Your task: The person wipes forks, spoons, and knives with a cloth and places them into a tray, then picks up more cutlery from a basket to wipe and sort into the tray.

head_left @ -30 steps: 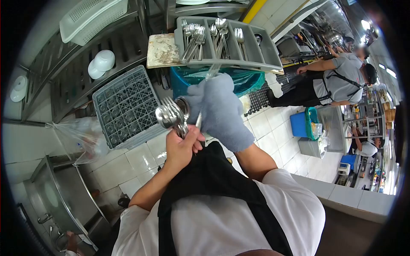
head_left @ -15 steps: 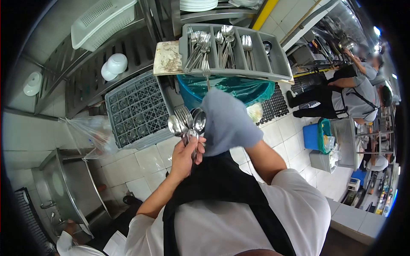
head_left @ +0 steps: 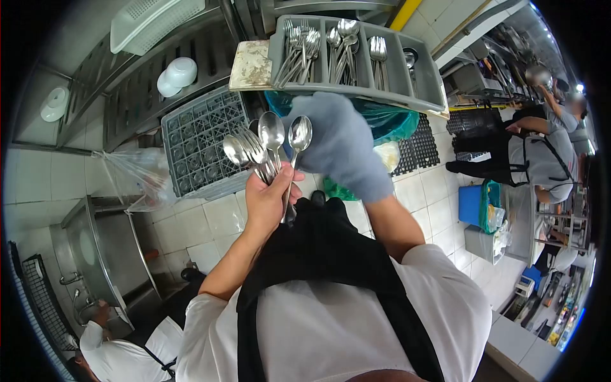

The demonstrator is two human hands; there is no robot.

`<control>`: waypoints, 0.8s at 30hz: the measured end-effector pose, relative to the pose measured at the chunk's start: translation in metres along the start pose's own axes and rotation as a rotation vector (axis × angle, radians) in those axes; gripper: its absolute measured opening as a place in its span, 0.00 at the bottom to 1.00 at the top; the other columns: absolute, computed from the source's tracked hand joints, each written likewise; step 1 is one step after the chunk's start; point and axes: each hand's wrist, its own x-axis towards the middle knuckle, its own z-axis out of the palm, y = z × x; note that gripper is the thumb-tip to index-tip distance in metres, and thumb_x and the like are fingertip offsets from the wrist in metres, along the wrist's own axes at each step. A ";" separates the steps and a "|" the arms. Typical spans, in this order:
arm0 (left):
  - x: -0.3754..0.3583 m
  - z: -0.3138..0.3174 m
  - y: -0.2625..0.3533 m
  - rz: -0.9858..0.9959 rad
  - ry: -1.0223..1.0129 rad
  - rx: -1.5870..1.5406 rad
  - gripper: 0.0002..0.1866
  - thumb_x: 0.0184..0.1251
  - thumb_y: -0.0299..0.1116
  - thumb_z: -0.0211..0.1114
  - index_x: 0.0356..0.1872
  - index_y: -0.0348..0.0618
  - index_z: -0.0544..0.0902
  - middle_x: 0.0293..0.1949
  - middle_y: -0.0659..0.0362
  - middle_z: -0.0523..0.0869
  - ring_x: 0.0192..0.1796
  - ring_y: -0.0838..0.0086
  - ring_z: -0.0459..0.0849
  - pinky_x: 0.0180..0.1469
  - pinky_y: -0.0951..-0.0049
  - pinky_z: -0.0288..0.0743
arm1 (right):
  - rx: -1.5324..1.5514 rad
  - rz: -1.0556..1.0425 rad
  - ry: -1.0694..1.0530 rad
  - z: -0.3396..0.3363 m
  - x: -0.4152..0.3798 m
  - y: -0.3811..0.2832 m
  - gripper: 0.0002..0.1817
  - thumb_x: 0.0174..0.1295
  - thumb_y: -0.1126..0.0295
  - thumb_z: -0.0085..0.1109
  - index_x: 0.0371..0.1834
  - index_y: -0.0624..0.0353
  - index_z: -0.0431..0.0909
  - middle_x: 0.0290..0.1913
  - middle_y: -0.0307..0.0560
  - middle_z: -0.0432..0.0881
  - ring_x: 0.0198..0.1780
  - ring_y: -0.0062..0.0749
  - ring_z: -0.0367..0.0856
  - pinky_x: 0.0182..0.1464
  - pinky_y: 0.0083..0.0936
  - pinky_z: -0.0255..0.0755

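Note:
My left hand point(head_left: 270, 197) is closed around the handles of several spoons and forks, their heads fanned upward. One spoon point(head_left: 300, 134) stands apart at the right of this bunch, close against a grey cloth point(head_left: 337, 146). The cloth covers my right hand, hiding its fingers; only the wrist and forearm show below it. Beyond both hands lies a grey cutlery tray point(head_left: 428, 76) with compartments. Forks point(head_left: 302, 54) fill its left section, spoons point(head_left: 344, 48) the one beside it, and smaller forks point(head_left: 379, 57) the third. A ladle-like piece point(head_left: 410, 58) rests in the fourth.
A grey glass rack point(head_left: 203, 143) holding glasses stands at the left, below a shelf with white bowls point(head_left: 181, 72). A bin with a green liner point(head_left: 388, 124) is under the tray. A person works by the sink point(head_left: 121, 254); other people point(head_left: 541, 153) stand at the right.
The fork sticking out of the cloth by the tray is gone from there. My cloth-covered hand has drawn back toward the bunch, which is raised and spread, with one spoon now apart.

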 end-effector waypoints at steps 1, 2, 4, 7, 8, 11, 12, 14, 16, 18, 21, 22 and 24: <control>0.003 0.004 0.001 0.016 0.017 -0.016 0.09 0.71 0.31 0.59 0.44 0.35 0.77 0.33 0.53 0.86 0.24 0.77 0.81 0.24 0.78 0.72 | 0.103 0.135 0.069 0.004 -0.008 -0.011 0.11 0.45 0.68 0.68 0.33 0.51 0.81 0.23 0.47 0.75 0.30 0.41 0.80 0.35 0.32 0.75; 0.007 0.010 0.001 0.036 0.030 0.000 0.07 0.71 0.29 0.59 0.42 0.35 0.77 0.28 0.56 0.84 0.21 0.79 0.78 0.22 0.79 0.70 | 0.288 0.222 -0.296 0.001 -0.013 -0.017 0.12 0.44 0.67 0.69 0.33 0.54 0.80 0.23 0.46 0.75 0.28 0.38 0.80 0.34 0.32 0.74; 0.011 0.011 -0.007 0.069 0.023 0.051 0.06 0.71 0.28 0.58 0.40 0.35 0.76 0.25 0.57 0.83 0.20 0.80 0.77 0.22 0.80 0.69 | 0.217 -0.014 -0.574 0.016 -0.036 -0.009 0.07 0.49 0.67 0.65 0.24 0.58 0.78 0.21 0.38 0.77 0.22 0.27 0.77 0.29 0.28 0.72; 0.007 0.020 -0.004 0.125 0.000 0.174 0.04 0.71 0.26 0.56 0.37 0.35 0.75 0.19 0.60 0.79 0.17 0.82 0.74 0.19 0.81 0.66 | -0.035 -0.003 -0.349 0.010 -0.031 -0.008 0.07 0.50 0.67 0.63 0.27 0.58 0.79 0.24 0.41 0.78 0.26 0.30 0.78 0.30 0.30 0.72; 0.005 0.020 -0.004 0.118 -0.030 0.216 0.05 0.71 0.27 0.56 0.37 0.35 0.75 0.20 0.60 0.79 0.17 0.82 0.73 0.18 0.81 0.65 | -0.119 0.029 -0.296 0.010 -0.028 -0.006 0.07 0.50 0.67 0.63 0.28 0.58 0.80 0.25 0.42 0.78 0.28 0.32 0.78 0.30 0.30 0.72; 0.004 0.023 0.003 0.112 -0.086 0.236 0.05 0.71 0.27 0.57 0.37 0.35 0.75 0.21 0.60 0.80 0.16 0.83 0.72 0.17 0.80 0.64 | -0.394 0.131 -0.152 0.020 -0.019 -0.003 0.08 0.51 0.66 0.62 0.30 0.59 0.81 0.28 0.44 0.78 0.32 0.35 0.79 0.32 0.31 0.71; 0.004 0.022 0.005 0.115 -0.112 0.226 0.05 0.71 0.28 0.57 0.37 0.36 0.75 0.22 0.59 0.81 0.16 0.83 0.72 0.17 0.80 0.63 | -0.466 0.158 -0.095 0.023 -0.017 -0.001 0.09 0.51 0.66 0.61 0.31 0.59 0.82 0.29 0.45 0.78 0.34 0.37 0.79 0.32 0.32 0.71; 0.004 0.020 0.003 0.133 -0.112 0.219 0.06 0.71 0.28 0.57 0.37 0.36 0.76 0.23 0.59 0.81 0.16 0.83 0.72 0.16 0.80 0.63 | -0.542 0.198 -0.007 0.032 -0.012 -0.002 0.10 0.52 0.66 0.60 0.33 0.59 0.83 0.31 0.47 0.79 0.37 0.39 0.79 0.33 0.33 0.71; 0.008 0.018 0.002 0.163 -0.113 0.213 0.06 0.71 0.29 0.57 0.37 0.36 0.76 0.24 0.59 0.82 0.16 0.83 0.72 0.16 0.80 0.63 | -0.516 0.329 -0.274 0.033 -0.009 -0.007 0.07 0.48 0.66 0.62 0.25 0.58 0.80 0.23 0.40 0.77 0.27 0.32 0.76 0.28 0.32 0.69; 0.011 0.016 -0.002 0.186 -0.090 0.186 0.07 0.71 0.30 0.57 0.37 0.36 0.77 0.25 0.58 0.82 0.16 0.83 0.72 0.17 0.80 0.64 | -0.906 0.097 -0.709 0.047 -0.018 -0.010 0.18 0.46 0.65 0.62 0.40 0.61 0.81 0.39 0.49 0.78 0.41 0.48 0.76 0.40 0.38 0.70; 0.011 0.008 -0.002 0.061 -0.129 0.203 0.09 0.72 0.32 0.56 0.38 0.35 0.76 0.27 0.56 0.84 0.18 0.81 0.75 0.19 0.80 0.68 | -0.131 -0.187 -0.018 0.020 -0.020 -0.005 0.17 0.45 0.61 0.63 0.35 0.61 0.79 0.31 0.49 0.78 0.29 0.41 0.78 0.30 0.34 0.70; 0.009 0.010 -0.002 0.068 -0.136 0.202 0.09 0.72 0.32 0.56 0.38 0.35 0.76 0.27 0.56 0.84 0.18 0.81 0.75 0.19 0.80 0.68 | 0.017 -0.149 -0.112 0.009 -0.018 -0.010 0.17 0.47 0.61 0.63 0.36 0.61 0.79 0.34 0.53 0.77 0.34 0.50 0.78 0.32 0.35 0.71; 0.002 0.016 -0.001 0.001 -0.110 0.133 0.12 0.73 0.35 0.55 0.38 0.34 0.76 0.30 0.53 0.85 0.21 0.78 0.79 0.23 0.79 0.74 | -0.063 -0.009 -0.108 0.023 -0.012 0.000 0.16 0.49 0.60 0.62 0.36 0.61 0.77 0.33 0.54 0.77 0.32 0.50 0.77 0.32 0.35 0.71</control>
